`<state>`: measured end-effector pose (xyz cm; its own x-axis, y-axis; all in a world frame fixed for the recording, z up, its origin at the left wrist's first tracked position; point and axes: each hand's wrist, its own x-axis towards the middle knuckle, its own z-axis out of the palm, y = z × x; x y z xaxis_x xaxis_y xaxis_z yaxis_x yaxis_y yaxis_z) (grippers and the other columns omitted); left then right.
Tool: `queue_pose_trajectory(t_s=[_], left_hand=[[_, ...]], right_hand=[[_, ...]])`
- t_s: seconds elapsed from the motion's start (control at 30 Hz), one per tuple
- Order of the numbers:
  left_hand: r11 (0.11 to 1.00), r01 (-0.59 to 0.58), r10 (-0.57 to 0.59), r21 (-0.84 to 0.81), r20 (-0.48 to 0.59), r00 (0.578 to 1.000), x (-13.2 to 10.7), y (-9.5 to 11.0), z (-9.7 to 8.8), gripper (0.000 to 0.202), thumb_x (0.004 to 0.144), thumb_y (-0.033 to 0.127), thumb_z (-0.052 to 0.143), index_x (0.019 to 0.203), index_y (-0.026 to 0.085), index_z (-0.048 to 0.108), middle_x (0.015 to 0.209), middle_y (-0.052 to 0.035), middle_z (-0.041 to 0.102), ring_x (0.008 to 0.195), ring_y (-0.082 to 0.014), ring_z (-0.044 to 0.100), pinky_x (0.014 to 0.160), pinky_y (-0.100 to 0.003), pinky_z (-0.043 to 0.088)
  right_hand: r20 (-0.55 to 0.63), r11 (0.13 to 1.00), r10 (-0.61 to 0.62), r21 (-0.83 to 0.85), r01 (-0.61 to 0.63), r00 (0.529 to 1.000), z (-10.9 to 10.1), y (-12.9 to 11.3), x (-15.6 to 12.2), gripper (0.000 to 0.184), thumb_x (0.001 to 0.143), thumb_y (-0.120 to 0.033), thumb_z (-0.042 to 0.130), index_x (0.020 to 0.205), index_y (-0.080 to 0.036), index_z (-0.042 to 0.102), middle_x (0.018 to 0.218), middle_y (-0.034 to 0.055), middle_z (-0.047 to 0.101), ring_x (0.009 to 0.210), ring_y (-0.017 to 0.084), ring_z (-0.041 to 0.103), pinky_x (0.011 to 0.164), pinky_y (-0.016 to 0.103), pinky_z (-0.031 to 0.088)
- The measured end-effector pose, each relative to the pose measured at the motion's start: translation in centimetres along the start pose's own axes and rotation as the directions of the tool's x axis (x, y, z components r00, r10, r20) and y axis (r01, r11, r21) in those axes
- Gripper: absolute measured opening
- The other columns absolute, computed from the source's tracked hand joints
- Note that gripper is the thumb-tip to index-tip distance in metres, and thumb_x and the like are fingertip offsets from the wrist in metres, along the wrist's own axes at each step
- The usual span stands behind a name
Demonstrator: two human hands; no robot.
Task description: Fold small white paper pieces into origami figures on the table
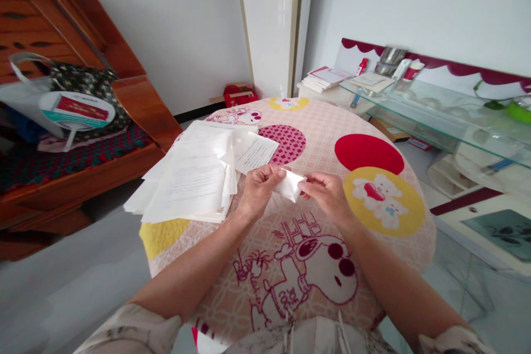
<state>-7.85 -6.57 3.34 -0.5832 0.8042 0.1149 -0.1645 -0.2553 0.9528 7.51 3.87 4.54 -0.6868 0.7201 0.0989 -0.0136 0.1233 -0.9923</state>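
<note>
A small piece of folded white paper is held up between my two hands over the table. My left hand pinches its left corner between thumb and fingers. On the other side, my right hand grips the right edge with its fingertips. Left of my hands lies a loose stack of printed sheets, fanned unevenly. A smaller printed sheet sticks out at the stack's right side, just beyond my left hand.
The round table wears a patterned cloth. A wooden bench with a bag and a paddle fan stands left. At right is a glass-topped cabinet bearing papers and containers. A white floor-standing air conditioner is behind.
</note>
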Motion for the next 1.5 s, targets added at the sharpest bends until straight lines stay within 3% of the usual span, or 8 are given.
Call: queue_pose_trajectory(t_s=[0.3, 0.53, 0.77, 0.87, 1.03, 1.2, 1.37, 1.5], left_hand=[[1.0, 0.001, -0.001, 0.004, 0.032, 0.999, 0.0, 0.0, -0.2, 0.033, 0.075, 0.046, 0.086, 0.082, 0.014, 0.079, 0.068, -0.0013, 0.068, 0.055, -0.0085, 0.051, 0.053, -0.021, 0.038], [0.997, 0.019, -0.024, 0.073, 0.065, 0.998, 0.3, 0.3, -0.4, 0.036, 0.074, 0.049, 0.086, 0.078, 0.014, 0.078, 0.069, -0.0024, 0.069, 0.056, -0.0095, 0.052, 0.054, -0.022, 0.039], [0.927, -0.198, 0.132, 0.318, 0.216, 0.967, -0.2, 1.0, 0.1, 0.025, 0.086, 0.044, 0.078, 0.079, 0.02, 0.082, 0.085, -0.0063, 0.075, 0.083, -0.0172, 0.065, 0.08, -0.029, 0.051], [0.938, -0.161, 0.091, 0.308, 0.23, 0.969, -0.3, 1.2, 0.1, 0.032, 0.09, 0.049, 0.073, 0.086, 0.019, 0.082, 0.088, -0.0073, 0.075, 0.082, -0.0166, 0.065, 0.076, -0.028, 0.052], [0.991, -0.027, 0.0, 0.131, 0.205, 0.979, -0.1, 2.0, -0.7, 0.045, 0.089, 0.055, 0.072, 0.112, 0.017, 0.075, 0.107, -0.0094, 0.073, 0.081, -0.0146, 0.066, 0.068, -0.025, 0.057], [0.968, -0.072, -0.003, 0.239, 0.299, 0.954, -0.4, 2.2, -0.4, 0.042, 0.076, 0.044, 0.087, 0.102, 0.014, 0.073, 0.1, -0.0089, 0.073, 0.086, -0.0172, 0.068, 0.073, -0.027, 0.058], [0.886, -0.16, 0.075, 0.434, 0.207, 0.976, -0.9, 1.5, 0.8, 0.034, 0.081, 0.046, 0.081, 0.077, 0.014, 0.069, 0.068, -0.0011, 0.064, 0.058, -0.0095, 0.052, 0.051, -0.021, 0.037], [0.907, -0.143, 0.081, 0.396, 0.17, 0.982, -0.9, 1.3, 0.8, 0.038, 0.081, 0.049, 0.08, 0.07, 0.015, 0.068, 0.061, -0.0004, 0.062, 0.054, -0.0093, 0.048, 0.051, -0.023, 0.034]], right_hand=[[0.015, 0.999, -0.043, -0.01, 0.043, 0.999, 0.2, 1.2, -0.1, 0.026, 0.082, -0.042, 0.076, 0.07, -0.019, 0.076, 0.064, 0.0011, 0.069, 0.06, 0.015, 0.059, 0.059, 0.027, 0.044], [0.08, 0.995, -0.028, -0.098, 0.035, 0.996, -0.1, 0.3, -0.1, 0.03, 0.082, -0.042, 0.073, 0.065, -0.017, 0.071, 0.062, 0.0008, 0.065, 0.058, 0.013, 0.053, 0.056, 0.027, 0.039], [0.103, 0.992, -0.074, -0.098, 0.085, 0.992, 0.8, -0.4, -0.1, 0.033, 0.079, -0.041, 0.073, 0.058, -0.018, 0.061, 0.056, -0.0034, 0.051, 0.056, 0.01, 0.041, 0.052, 0.025, 0.031], [0.079, 0.996, -0.043, -0.072, 0.049, 0.996, 0.5, 0.0, -0.1, 0.031, 0.077, -0.038, 0.075, 0.056, -0.018, 0.063, 0.054, -0.0036, 0.05, 0.055, 0.01, 0.04, 0.052, 0.026, 0.03], [-0.006, 0.995, -0.008, 0.101, 0.008, 1.0, -0.8, 0.3, 0.4, 0.022, 0.072, -0.036, 0.079, 0.06, -0.02, 0.071, 0.059, -0.0019, 0.059, 0.056, 0.012, 0.047, 0.055, 0.027, 0.038], [-0.06, 0.992, -0.045, 0.115, 0.052, 0.997, -1.0, 0.3, 0.5, 0.019, 0.072, -0.036, 0.08, 0.061, -0.021, 0.073, 0.061, -0.0014, 0.061, 0.058, 0.013, 0.049, 0.057, 0.028, 0.041], [-0.046, 0.994, -0.056, 0.093, 0.06, 0.997, -0.6, 0.8, 0.3, 0.023, 0.075, -0.038, 0.079, 0.062, -0.021, 0.072, 0.06, -0.0018, 0.058, 0.058, 0.013, 0.047, 0.056, 0.028, 0.039], [-0.067, 0.995, -0.063, 0.07, 0.067, 0.996, -0.4, 1.2, 0.3, 0.023, 0.077, -0.039, 0.077, 0.063, -0.021, 0.071, 0.061, -0.0015, 0.057, 0.058, 0.013, 0.047, 0.056, 0.028, 0.041]])
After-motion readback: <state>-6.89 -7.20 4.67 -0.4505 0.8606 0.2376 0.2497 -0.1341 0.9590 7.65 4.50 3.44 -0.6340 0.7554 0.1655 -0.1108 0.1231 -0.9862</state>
